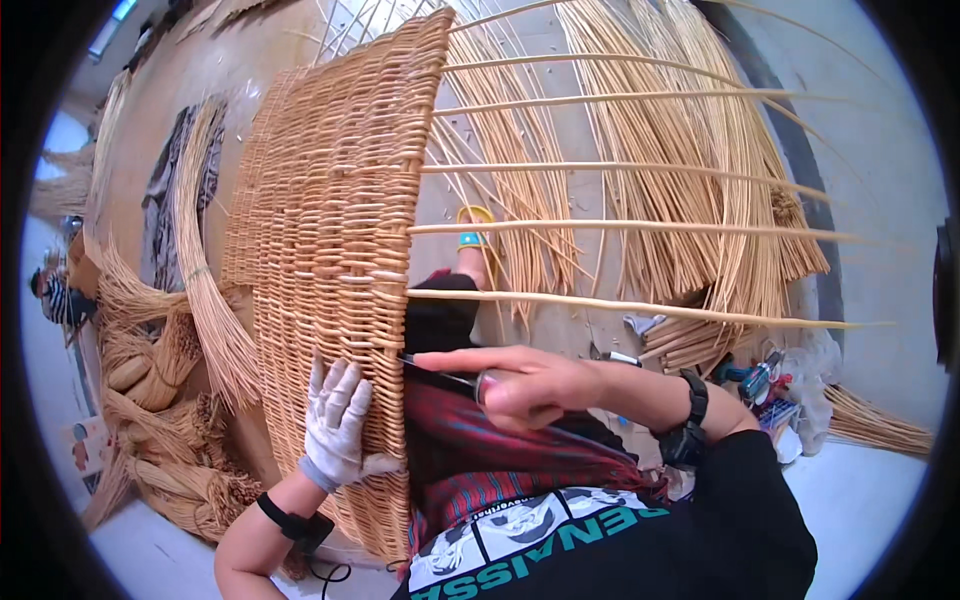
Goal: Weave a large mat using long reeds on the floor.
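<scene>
A large woven wicker basket (pixel 330 200) stands in front of me, its rim edge running upright down the middle of the view. Long bare stakes (pixel 620 305) stick out from that edge to the right. My left hand (pixel 340 420), in a white glove, lies with fingers stretched on the basket's outer wall, thumb toward the edge. In my bare right hand (pixel 525 385) is a dark, narrow-bladed tool (pixel 440 376) with a metal-ended handle. Its tip meets the rim just below the lowest stake, and my index finger points along it. Whether it is a knife or a bodkin I cannot tell.
Bundles of peeled willow rods (pixel 660 180) cover the floor at the far right. More rods (pixel 205 240) and coiled bundles (pixel 170 420) lie to the left. A power drill (pixel 762 375) and plastic bags sit at right. A person (pixel 60 300) is at the far left.
</scene>
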`<action>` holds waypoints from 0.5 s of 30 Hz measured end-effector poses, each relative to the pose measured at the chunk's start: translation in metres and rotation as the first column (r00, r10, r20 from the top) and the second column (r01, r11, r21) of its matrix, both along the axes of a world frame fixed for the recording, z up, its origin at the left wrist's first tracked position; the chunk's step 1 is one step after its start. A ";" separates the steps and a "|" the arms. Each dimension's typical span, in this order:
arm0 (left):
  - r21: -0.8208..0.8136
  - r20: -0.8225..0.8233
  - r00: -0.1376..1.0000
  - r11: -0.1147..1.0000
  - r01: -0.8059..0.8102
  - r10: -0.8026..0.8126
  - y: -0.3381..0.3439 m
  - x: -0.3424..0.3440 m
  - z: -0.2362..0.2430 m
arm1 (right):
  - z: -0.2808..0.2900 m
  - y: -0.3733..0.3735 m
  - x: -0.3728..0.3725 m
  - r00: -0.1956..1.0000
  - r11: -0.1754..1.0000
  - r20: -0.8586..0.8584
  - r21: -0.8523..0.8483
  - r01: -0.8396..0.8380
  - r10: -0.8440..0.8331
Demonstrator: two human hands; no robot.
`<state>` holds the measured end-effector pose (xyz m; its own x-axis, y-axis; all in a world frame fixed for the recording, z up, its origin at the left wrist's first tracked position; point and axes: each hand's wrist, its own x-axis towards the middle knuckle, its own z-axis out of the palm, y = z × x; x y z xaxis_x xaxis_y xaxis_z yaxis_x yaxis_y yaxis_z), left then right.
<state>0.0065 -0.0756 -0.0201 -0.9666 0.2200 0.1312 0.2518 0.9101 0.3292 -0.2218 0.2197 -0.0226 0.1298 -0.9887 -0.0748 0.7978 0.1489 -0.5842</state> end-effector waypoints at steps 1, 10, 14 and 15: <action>0.035 0.012 1.000 0.999 -0.003 0.003 -0.001 -0.003 -0.001 | -0.016 -0.001 -0.011 0.999 0.998 0.025 -0.061 -0.021 0.022; 0.040 0.043 0.999 0.999 -0.027 0.025 -0.001 -0.006 0.000 | -0.357 0.013 -0.059 0.498 0.518 -0.779 0.626 0.583 0.381; 0.035 0.048 0.998 0.999 -0.035 0.033 0.000 -0.006 -0.003 | -0.421 -0.004 -0.045 0.742 0.513 -0.671 0.635 0.577 -0.003; 0.038 0.038 0.999 0.999 -0.025 0.023 -0.001 -0.006 -0.004 | -0.416 -0.009 -0.045 0.728 0.511 -0.686 0.626 0.589 0.001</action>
